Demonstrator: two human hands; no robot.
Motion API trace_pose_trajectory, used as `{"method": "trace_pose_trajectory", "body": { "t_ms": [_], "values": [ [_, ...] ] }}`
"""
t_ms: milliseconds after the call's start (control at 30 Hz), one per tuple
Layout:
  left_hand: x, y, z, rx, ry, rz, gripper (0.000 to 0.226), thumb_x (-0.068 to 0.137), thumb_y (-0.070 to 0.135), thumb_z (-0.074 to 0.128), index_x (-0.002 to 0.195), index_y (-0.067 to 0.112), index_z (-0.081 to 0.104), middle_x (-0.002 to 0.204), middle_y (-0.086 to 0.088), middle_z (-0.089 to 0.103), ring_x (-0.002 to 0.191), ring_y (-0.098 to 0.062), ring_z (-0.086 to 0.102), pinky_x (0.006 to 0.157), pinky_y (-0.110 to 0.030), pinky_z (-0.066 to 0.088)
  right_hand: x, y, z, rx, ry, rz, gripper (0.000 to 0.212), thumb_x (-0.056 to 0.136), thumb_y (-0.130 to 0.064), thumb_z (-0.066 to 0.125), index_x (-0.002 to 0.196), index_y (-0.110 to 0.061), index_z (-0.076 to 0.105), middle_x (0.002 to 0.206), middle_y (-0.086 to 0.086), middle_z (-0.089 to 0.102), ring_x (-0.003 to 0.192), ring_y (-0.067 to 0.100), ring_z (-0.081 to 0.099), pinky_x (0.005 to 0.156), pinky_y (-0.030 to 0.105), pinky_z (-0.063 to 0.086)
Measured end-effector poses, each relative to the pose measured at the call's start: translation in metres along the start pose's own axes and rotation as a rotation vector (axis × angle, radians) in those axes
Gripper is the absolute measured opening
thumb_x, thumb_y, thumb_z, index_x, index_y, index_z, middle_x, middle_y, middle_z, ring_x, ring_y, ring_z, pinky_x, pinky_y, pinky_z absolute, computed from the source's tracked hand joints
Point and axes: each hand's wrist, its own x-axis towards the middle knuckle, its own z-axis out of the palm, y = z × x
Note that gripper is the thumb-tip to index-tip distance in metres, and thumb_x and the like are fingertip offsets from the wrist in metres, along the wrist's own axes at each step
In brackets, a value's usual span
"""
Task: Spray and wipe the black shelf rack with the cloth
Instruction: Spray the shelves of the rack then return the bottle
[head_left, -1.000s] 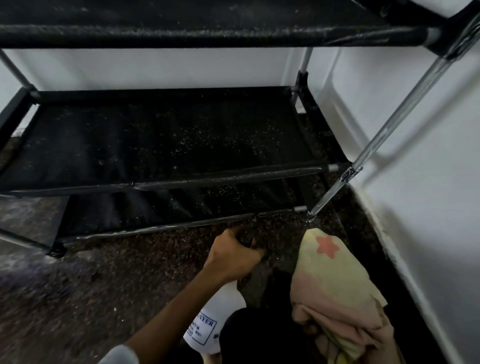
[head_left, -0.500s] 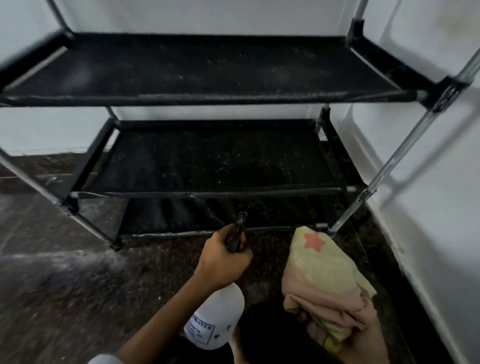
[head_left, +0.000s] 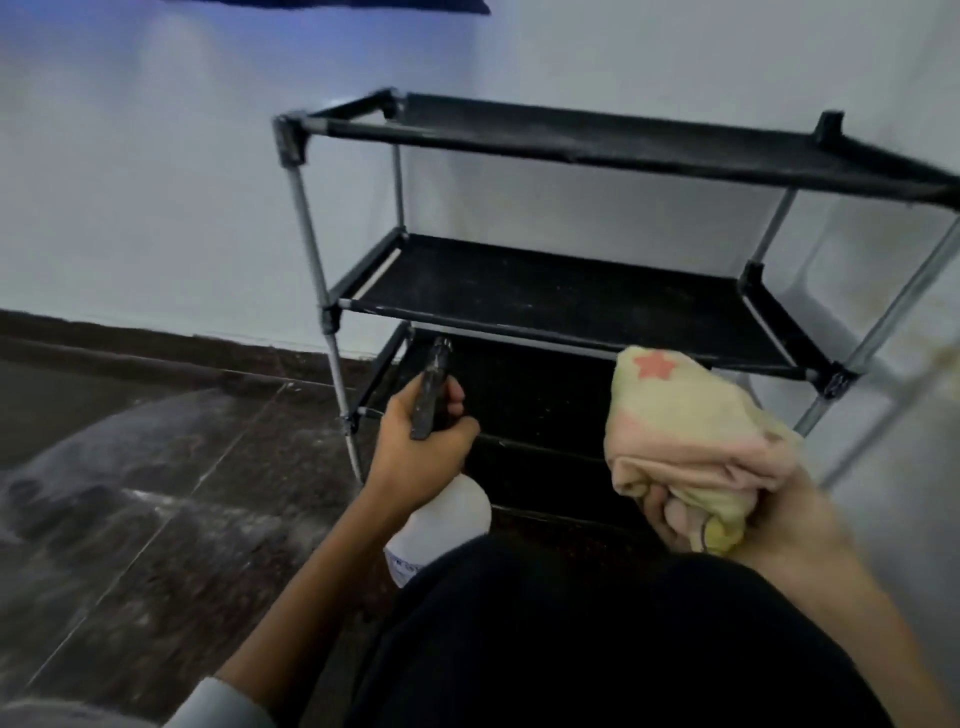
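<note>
The black shelf rack (head_left: 561, 296) stands in a white corner, with fabric tiers on silver poles. My left hand (head_left: 421, 447) grips a white spray bottle (head_left: 441, 525) by its black trigger head, nozzle pointing up toward the lower tiers. My right hand (head_left: 727, 525) holds a bunched yellow and pink cloth (head_left: 691, 436) with a red star, raised in front of the rack's right side. Both hands are just short of the rack's front edge.
A dark speckled stone floor (head_left: 156, 493) spreads to the left, with a pale dusty or wet patch. White walls (head_left: 130, 182) close in behind and on the right. My dark-clothed knee (head_left: 597, 639) fills the bottom centre.
The view has pulled back and up, so the rack's top tier and left poles now show. Both hands stay on the bottle and cloth, now farther from the shelves.
</note>
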Motion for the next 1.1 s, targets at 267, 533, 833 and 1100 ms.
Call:
{"method": "trace_pose_trajectory", "body": {
  "t_ms": [267,533,833,1100],
  "values": [
    [-0.060,0.085,-0.086,-0.061,0.316,0.176,0.025,0.082,-0.010,0.059,0.079,0.014,0.051,0.058,0.005,0.050,0.037,-0.008,0.044,0.042,-0.019,0.042,-0.045,-0.002,0.130,-0.191,-0.170,0.150,0.047,0.077,-0.047,0.053,0.116,-0.022,0.063,0.126,0.004,0.062,0.093,0.027,0.063,0.060,0.033,0.056],
    [-0.148,0.121,-0.188,-0.011,0.705,0.224,0.025,0.083,-0.001,0.064,0.079,0.021,0.052,0.068,0.005,0.052,0.048,-0.015,0.048,0.045,-0.020,0.046,-0.068,0.096,0.225,-0.293,-0.373,0.420,0.049,0.088,-0.055,0.041,0.117,-0.022,0.062,0.105,0.007,0.066,0.077,0.027,0.064,0.053,0.031,0.056],
    [-0.242,0.078,-0.267,0.154,0.964,0.186,0.020,0.085,0.003,0.065,0.079,0.016,0.052,0.063,-0.012,0.051,0.043,-0.010,0.050,0.043,-0.018,0.045,-0.071,0.271,0.250,-0.348,-0.363,0.798,0.052,0.083,-0.058,0.043,0.101,-0.016,0.067,0.085,0.008,0.068,0.072,0.025,0.061,0.050,0.024,0.051],
    [-0.297,-0.019,-0.300,0.304,1.198,0.001,0.027,0.081,0.008,0.072,0.080,0.021,0.049,0.064,-0.002,0.051,0.051,-0.001,0.051,0.052,-0.013,0.043,-0.051,0.398,0.229,-0.412,-0.253,0.972,0.063,0.079,-0.068,0.047,0.105,-0.014,0.067,0.082,0.007,0.066,0.064,0.020,0.061,0.047,0.021,0.050]
  ]
}}
